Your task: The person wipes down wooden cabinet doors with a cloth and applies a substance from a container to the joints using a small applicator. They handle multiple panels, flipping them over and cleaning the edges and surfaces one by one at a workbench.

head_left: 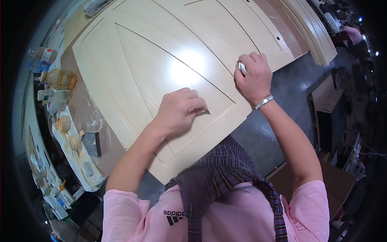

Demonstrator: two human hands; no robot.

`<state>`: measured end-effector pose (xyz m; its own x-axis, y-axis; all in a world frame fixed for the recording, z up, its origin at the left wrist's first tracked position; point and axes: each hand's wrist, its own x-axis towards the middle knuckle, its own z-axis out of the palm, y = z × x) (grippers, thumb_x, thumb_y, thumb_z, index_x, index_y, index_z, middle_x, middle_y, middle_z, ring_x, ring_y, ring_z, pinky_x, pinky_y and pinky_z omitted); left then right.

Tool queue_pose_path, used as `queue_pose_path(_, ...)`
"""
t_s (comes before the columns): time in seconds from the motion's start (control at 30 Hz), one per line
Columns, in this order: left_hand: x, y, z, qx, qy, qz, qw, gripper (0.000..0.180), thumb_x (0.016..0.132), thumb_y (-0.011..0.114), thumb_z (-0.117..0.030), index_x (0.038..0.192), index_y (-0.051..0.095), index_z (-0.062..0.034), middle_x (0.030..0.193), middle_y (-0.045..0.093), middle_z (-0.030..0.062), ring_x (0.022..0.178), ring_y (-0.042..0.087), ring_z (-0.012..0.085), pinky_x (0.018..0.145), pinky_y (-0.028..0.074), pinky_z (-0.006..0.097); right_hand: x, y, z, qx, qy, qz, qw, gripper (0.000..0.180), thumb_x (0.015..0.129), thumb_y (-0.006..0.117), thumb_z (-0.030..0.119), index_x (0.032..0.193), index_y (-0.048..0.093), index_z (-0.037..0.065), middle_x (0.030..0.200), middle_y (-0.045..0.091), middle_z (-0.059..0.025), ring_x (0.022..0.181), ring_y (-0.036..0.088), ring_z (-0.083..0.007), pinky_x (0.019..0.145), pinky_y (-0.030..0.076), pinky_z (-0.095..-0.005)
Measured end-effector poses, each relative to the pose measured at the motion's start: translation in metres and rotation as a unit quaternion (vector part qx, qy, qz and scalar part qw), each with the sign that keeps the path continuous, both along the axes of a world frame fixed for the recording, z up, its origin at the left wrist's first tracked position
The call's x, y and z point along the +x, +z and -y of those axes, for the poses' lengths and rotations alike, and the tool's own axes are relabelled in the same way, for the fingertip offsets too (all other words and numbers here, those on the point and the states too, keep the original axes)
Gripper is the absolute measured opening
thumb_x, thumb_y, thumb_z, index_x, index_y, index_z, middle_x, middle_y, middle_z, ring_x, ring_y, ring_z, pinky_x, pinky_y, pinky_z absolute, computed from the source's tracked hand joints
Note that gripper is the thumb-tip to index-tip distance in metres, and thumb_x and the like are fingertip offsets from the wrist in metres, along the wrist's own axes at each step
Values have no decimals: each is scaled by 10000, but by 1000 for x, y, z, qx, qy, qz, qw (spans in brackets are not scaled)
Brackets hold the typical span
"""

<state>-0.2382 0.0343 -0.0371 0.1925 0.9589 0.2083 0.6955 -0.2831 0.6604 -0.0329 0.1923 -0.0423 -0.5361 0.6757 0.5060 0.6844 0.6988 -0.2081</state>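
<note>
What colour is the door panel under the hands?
Pale cream door panel with faint wood grain; head view.

A grey concrete floor (290,88) runs along the right. Stacked pale panels (314,36) lie at the upper right. Jars and bottles (56,78) crowd a cluttered bench (80,161) at the left edge. Small lights (369,44) glint in the dark far right.

Pale door panel (161,60) flat; tiny scraper (206,111)

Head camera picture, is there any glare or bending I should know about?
Head view: a bright glare patch sits on the pale door panel between the left hand and right hand; fisheye curves the panel's edges; corners go black; the bottles at left look soft.
</note>
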Motion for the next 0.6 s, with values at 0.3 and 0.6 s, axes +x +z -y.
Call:
queue_pose_path(0.3, -12, 6, 17, -30, 16, 2, 999, 104, 741, 792, -71, 819, 723, -82, 732, 596, 32, 726, 593, 228, 618, 478, 348, 0, 0, 0, -1, -5, 2, 1000, 105, 722, 671, 114, 819, 631, 109, 808, 574, -77, 811, 561, -295, 650, 491, -423)
queue_pose_path(0.6, -10, 1, 27, 11, 30, 10, 999, 119, 725, 806, -82, 785, 704, -68, 703, 564, 36, 679, 569, 233, 588, 456, 361, 1, 0, 0, -12, -10, 15, 1000, 97, 765, 681, 119, 855, 646, 115, 841, 584, -65, 820, 573, -285, 662, 488, -412)
